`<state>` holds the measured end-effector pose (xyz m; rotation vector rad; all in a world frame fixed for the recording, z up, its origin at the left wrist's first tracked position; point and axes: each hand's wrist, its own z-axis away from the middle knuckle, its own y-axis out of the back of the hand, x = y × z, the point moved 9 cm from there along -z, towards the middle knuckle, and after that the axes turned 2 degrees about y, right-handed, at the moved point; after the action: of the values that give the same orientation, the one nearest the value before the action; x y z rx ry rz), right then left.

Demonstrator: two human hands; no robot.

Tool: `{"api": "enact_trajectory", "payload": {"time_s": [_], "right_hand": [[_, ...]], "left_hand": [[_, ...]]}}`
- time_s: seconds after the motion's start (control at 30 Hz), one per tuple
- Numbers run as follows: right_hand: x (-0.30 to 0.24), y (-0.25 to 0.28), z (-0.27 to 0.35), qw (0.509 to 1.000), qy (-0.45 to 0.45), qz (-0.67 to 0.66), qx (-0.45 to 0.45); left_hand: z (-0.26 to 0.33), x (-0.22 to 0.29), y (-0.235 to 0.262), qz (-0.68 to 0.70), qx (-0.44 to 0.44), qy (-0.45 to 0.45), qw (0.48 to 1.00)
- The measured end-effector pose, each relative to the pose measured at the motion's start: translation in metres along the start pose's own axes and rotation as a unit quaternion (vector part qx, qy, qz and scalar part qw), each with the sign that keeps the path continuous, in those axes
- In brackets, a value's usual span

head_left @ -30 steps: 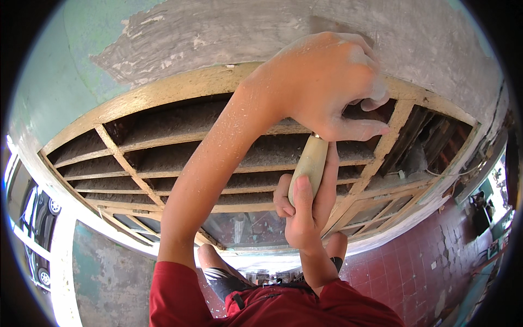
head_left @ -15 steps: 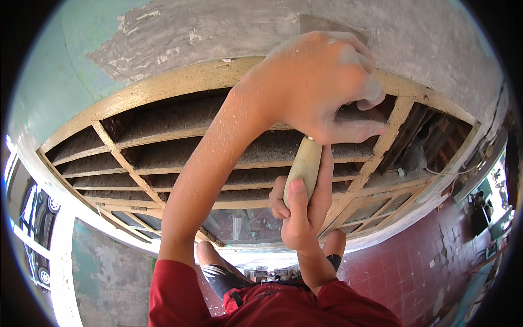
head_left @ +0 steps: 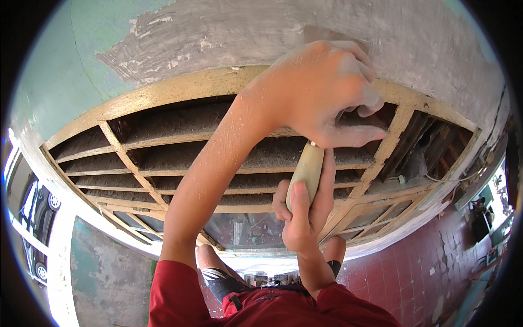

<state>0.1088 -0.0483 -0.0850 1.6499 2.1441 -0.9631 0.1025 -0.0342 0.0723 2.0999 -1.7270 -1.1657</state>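
Note:
My right hand (head_left: 304, 210) is closed round the pale wooden handle of a scraper (head_left: 306, 174), with the thumb lying along its front. A bit of metal shows at the handle's upper end, and beyond that my left hand (head_left: 332, 101) hides the tool. A flat brownish-grey piece with a straight edge shows behind the left knuckles, against the wall; it looks like the blade. Pale dust coats my left hand, which is in front of the wall (head_left: 218, 41). Its fingers are bent and the thumb stands apart from them, with nothing visible in the gap.
Below the bared grey plaster runs a yellowish wooden louvre frame (head_left: 180, 87) with dusty slats. A thin wire (head_left: 455, 179) hangs at its right end. Red floor tiles (head_left: 392, 272) lie at lower right; a parked car (head_left: 41, 218) shows at far left.
The view has shifted slightly, so wall and frame appear a little lower and farther right. Both hands and the scraper also sit slightly lower, their holds unchanged.

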Motion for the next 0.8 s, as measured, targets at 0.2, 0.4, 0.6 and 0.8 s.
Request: {"api": "enact_trajectory", "payload": {"time_s": [0.2, 0.4, 0.6, 0.8], "right_hand": [[0.004, 0.000, 0.004, 1.000, -0.012, -0.006, 0.007], [0.004, 0.002, 0.002, 1.000, -0.018, -0.007, 0.011], [0.000, 0.002, 0.001, 0.999, -0.021, 0.004, 0.029], [0.006, 0.006, 0.007, 0.998, -0.044, 0.012, 0.039]], "left_hand": [[0.005, 0.002, -0.002, 0.030, -0.009, 0.004, 1.000], [0.001, -0.002, -0.003, -0.002, 0.000, 0.015, 1.000], [0.001, -0.001, -0.005, 0.010, -0.002, 0.027, 1.000], [0.002, 0.005, -0.009, 0.016, -0.028, 0.018, 0.999]]}}
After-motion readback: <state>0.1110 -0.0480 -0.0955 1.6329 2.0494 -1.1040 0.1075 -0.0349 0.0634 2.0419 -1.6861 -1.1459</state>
